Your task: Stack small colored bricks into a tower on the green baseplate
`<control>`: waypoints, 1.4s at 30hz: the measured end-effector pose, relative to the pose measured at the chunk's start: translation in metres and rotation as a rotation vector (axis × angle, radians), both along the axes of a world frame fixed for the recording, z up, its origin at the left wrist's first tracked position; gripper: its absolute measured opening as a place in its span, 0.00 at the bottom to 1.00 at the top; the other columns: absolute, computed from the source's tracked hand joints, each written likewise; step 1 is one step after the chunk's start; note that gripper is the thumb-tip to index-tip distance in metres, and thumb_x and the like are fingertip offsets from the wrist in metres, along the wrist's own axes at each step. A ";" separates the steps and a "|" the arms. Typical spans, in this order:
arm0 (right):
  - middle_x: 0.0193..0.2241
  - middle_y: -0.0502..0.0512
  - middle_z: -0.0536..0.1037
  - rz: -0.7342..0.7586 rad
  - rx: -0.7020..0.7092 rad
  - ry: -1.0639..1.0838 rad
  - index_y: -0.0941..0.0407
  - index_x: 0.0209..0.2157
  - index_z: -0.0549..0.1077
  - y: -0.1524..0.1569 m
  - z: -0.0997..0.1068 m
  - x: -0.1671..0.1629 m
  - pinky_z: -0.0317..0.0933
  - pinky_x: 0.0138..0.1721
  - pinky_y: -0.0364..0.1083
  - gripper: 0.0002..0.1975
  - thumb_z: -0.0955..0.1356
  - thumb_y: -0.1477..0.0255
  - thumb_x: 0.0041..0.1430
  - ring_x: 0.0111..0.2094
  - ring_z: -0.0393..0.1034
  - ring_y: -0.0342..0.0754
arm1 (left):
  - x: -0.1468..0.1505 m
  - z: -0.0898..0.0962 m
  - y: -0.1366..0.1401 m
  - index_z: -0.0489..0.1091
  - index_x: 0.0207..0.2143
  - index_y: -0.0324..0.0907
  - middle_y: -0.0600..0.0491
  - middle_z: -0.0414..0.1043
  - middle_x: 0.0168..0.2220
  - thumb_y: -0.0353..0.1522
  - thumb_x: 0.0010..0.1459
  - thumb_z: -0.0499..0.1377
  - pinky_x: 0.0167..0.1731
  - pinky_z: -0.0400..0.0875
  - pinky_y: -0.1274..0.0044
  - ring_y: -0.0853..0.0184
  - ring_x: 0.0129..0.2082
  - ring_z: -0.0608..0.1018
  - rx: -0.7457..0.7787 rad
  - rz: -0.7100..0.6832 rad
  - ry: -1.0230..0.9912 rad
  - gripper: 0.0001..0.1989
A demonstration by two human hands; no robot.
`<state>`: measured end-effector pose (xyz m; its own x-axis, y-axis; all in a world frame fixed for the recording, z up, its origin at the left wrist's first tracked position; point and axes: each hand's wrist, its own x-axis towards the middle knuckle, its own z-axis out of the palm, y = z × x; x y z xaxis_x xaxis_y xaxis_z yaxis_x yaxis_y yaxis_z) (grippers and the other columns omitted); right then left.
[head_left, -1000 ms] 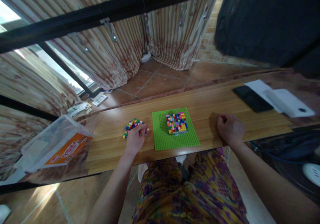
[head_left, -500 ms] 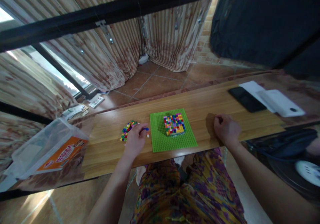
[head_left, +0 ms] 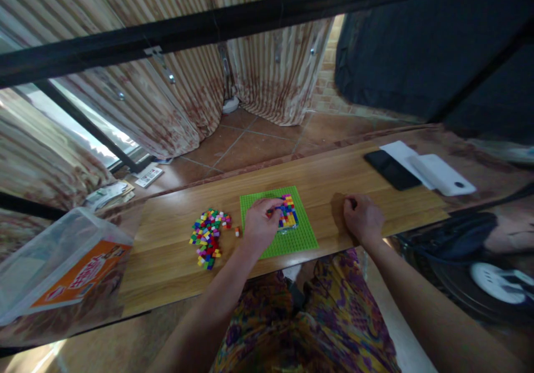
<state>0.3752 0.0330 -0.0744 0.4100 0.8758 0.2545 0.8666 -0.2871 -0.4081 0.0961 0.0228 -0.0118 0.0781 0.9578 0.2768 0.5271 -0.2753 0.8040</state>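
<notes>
Green studded baseplate point(head_left: 287, 238) lies flat on the wooden tabletop point(head_left: 167, 256), and on it sits a square block of many-coloured small bricks point(head_left: 287, 214). We see the left hand point(head_left: 259, 227) over the block's left edge, fingers curled at it; whether they pinch a brick we cannot tell. The right hand point(head_left: 362, 217) rests on the wood just right of the plate, closed in a loose fist, with nothing visible in it. A loose pile of coloured bricks point(head_left: 207, 235) lies left of the plate. At the table's left end a clear plastic bin point(head_left: 50, 250) lies tilted, an orange printed box point(head_left: 75, 275) showing against it.
</notes>
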 end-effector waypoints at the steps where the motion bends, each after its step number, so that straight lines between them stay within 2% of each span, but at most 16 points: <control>1: 0.40 0.64 0.80 -0.004 -0.005 0.007 0.58 0.42 0.80 0.000 0.001 0.000 0.54 0.34 0.49 0.19 0.60 0.66 0.65 0.35 0.69 0.52 | 0.003 -0.002 0.001 0.81 0.40 0.45 0.52 0.84 0.42 0.24 0.58 0.60 0.51 0.77 0.68 0.64 0.43 0.82 -0.005 -0.004 -0.004 0.13; 7: 0.40 0.63 0.80 0.009 0.027 0.014 0.58 0.41 0.80 0.001 -0.001 0.000 0.53 0.34 0.48 0.18 0.61 0.66 0.64 0.35 0.68 0.52 | 0.011 -0.010 0.001 0.80 0.40 0.44 0.50 0.82 0.40 0.24 0.58 0.59 0.46 0.78 0.69 0.64 0.40 0.82 -0.010 -0.017 0.037 0.12; 16: 0.39 0.63 0.80 0.001 0.001 0.020 0.58 0.41 0.80 0.001 -0.001 0.001 0.53 0.34 0.48 0.18 0.61 0.66 0.65 0.35 0.68 0.52 | 0.015 -0.009 -0.003 0.79 0.42 0.45 0.49 0.81 0.42 0.24 0.60 0.59 0.50 0.77 0.67 0.62 0.43 0.81 -0.007 -0.044 0.068 0.12; 21: 0.40 0.63 0.80 0.006 0.002 0.029 0.57 0.42 0.80 0.001 -0.001 0.002 0.54 0.35 0.48 0.18 0.61 0.66 0.65 0.36 0.68 0.52 | 0.021 -0.008 0.000 0.79 0.41 0.46 0.51 0.81 0.42 0.24 0.60 0.59 0.52 0.75 0.68 0.62 0.45 0.81 0.028 -0.093 0.114 0.12; 28: 0.40 0.64 0.79 0.004 -0.004 0.027 0.58 0.42 0.80 0.001 0.000 0.001 0.54 0.35 0.49 0.18 0.61 0.66 0.65 0.36 0.68 0.53 | 0.026 -0.013 0.001 0.78 0.41 0.44 0.50 0.80 0.41 0.24 0.61 0.59 0.51 0.74 0.69 0.62 0.44 0.80 0.083 -0.075 0.191 0.11; 42: 0.39 0.63 0.80 0.004 0.025 0.013 0.58 0.41 0.80 0.002 -0.004 0.002 0.52 0.34 0.48 0.18 0.61 0.66 0.64 0.36 0.68 0.52 | 0.018 -0.020 0.005 0.80 0.38 0.43 0.51 0.80 0.39 0.23 0.64 0.57 0.49 0.75 0.72 0.65 0.43 0.80 0.215 -0.171 0.330 0.12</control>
